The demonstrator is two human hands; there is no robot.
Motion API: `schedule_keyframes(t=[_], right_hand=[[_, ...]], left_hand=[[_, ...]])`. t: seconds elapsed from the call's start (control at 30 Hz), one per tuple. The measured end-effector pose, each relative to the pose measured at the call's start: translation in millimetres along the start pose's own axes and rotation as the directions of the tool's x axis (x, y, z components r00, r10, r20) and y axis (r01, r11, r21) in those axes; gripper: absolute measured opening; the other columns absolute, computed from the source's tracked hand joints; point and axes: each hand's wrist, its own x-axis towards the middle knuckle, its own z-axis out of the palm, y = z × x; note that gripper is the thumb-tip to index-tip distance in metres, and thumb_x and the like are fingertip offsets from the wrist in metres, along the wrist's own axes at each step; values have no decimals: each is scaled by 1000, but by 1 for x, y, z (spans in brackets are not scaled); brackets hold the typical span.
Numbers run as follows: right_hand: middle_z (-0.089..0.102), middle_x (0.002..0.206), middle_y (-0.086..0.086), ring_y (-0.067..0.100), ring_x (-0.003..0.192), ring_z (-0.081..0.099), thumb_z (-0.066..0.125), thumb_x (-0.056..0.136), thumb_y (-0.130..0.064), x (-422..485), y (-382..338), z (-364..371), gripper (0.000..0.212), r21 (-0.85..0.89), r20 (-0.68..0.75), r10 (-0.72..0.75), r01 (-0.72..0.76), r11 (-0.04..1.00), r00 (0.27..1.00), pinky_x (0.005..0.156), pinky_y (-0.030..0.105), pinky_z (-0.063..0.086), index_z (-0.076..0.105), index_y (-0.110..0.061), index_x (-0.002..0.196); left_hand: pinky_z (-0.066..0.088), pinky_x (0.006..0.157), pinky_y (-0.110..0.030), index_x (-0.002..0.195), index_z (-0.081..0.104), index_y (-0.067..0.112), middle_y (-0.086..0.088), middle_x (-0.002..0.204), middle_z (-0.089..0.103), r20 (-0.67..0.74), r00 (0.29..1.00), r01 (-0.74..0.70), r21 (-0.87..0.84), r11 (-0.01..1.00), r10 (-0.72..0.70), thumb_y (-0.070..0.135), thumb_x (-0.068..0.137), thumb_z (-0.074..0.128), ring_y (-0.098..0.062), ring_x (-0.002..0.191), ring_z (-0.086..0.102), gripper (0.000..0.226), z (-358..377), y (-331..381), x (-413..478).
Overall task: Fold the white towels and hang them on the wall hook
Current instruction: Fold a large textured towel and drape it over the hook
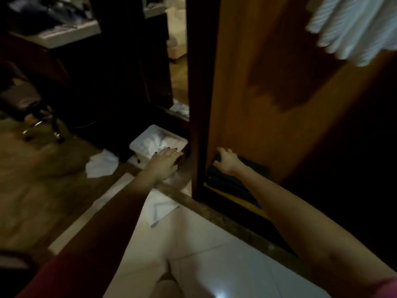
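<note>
**Reach toward the binned towels: left hand leading**

Left hand (pixel 165 163) stretched forward and down, fingers straight and slightly spread, holding nothing. Just beyond and a little above those fingertips: crumpled white cloth towels (pixel 158 139), heaped inside a white rectangular plastic bin (pixel 137 143) on the floor. Bunched into a mound, so no clear long axis to read.

Right hand (pixel 225 161) well to the right of the bin, laid against the orange-brown wooden door (pixel 247 93) at the top edge of a dark slatted vent panel (pixel 236 179). Fingers bent there, but gripping or merely resting: cannot tell.

2 more flat white towels within reach: 1 (pixel 102 166) left of the left fingers, 1 (pixel 160 209) back beneath the left forearm. A ribbed white towel (pixel 352 26) hanging high above the right fingers. Judged nearer for the pick: the left hand.
</note>
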Motion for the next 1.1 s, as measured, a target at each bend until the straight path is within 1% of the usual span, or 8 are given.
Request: schedule_keyframes(t=[0.2, 0.37, 0.5, 0.73, 0.8, 0.87, 0.97, 1.1], right_hand=[[28, 151, 19, 43, 136, 30, 49, 97, -33, 74, -91, 81, 64, -50, 164, -70, 79, 996, 984, 110, 50, 32, 20, -15, 151], [39, 146, 18, 35, 134, 37, 42, 78, -62, 151, -157, 152, 86, -81, 259, -105, 130, 988, 960, 111, 38, 31, 34, -9, 145], [39, 146, 20, 35, 135, 37, 53, 96, -24, 193, -197, 185, 54, -46, 279, -60, 76, 996, 958, 111, 39, 32, 37, -5, 144], [55, 126, 16, 34, 110, 55, 38, 86, -44, 305, -152, 292, 53, -126, 381, 53, -5, 992, 923, 91, 35, 43, 51, -13, 127], [57, 124, 14, 33, 109, 57, 45, 91, -33, 335, -141, 314, 39, -158, 424, 78, -11, 987, 902, 87, 32, 42, 55, -8, 120], [54, 126, 17, 33, 115, 54, 52, 94, -20, 363, -136, 334, 35, -172, 449, 45, 38, 984, 892, 92, 32, 41, 53, -4, 124], [48, 138, 15, 35, 122, 49, 60, 89, -24, 411, -110, 383, 51, -152, 459, -23, 105, 983, 888, 98, 33, 40, 45, -9, 136], [33, 153, 13, 31, 138, 33, 54, 96, -25, 463, -62, 467, 59, -188, 524, -36, 157, 970, 851, 111, 33, 26, 32, -7, 147]], left_hand=[[42, 99, -56, 134, 54, 9, -20, 134, 55, 39, 982, 187, -72, 980, -184, 32, 85, 53, -41, 123, 51, 54, 34, -150, -40], [32, 110, -47, 145, 39, 17, -8, 150, 38, 51, 954, 300, -95, 949, -296, 33, 95, 47, -28, 139, 33, 54, 34, -237, -39], [28, 112, -42, 147, 33, 17, -6, 153, 33, 111, 933, 354, -119, 928, -342, 32, 98, 47, -25, 141, 28, 54, 51, -293, -16], [35, 108, -45, 147, 33, 19, -9, 151, 36, 264, 892, 422, -189, 887, -368, 35, 97, 49, -30, 137, 34, 55, 139, -349, 33], [35, 107, -42, 146, 34, 18, -10, 149, 39, 290, 881, 439, -206, 874, -374, 35, 98, 49, -31, 135, 35, 53, 177, -363, 53], [35, 105, -41, 145, 37, 17, -11, 147, 41, 312, 868, 465, -232, 855, -387, 33, 98, 49, -31, 133, 36, 52, 219, -376, 73], [38, 102, -40, 144, 39, 16, -11, 145, 44, 364, 840, 502, -242, 830, -402, 34, 97, 49, -31, 130, 39, 50, 294, -393, 99], [40, 99, -40, 144, 36, 16, -13, 144, 42, 478, 790, 545, -261, 797, -384, 34, 97, 51, -32, 129, 39, 53, 408, -409, 116]])
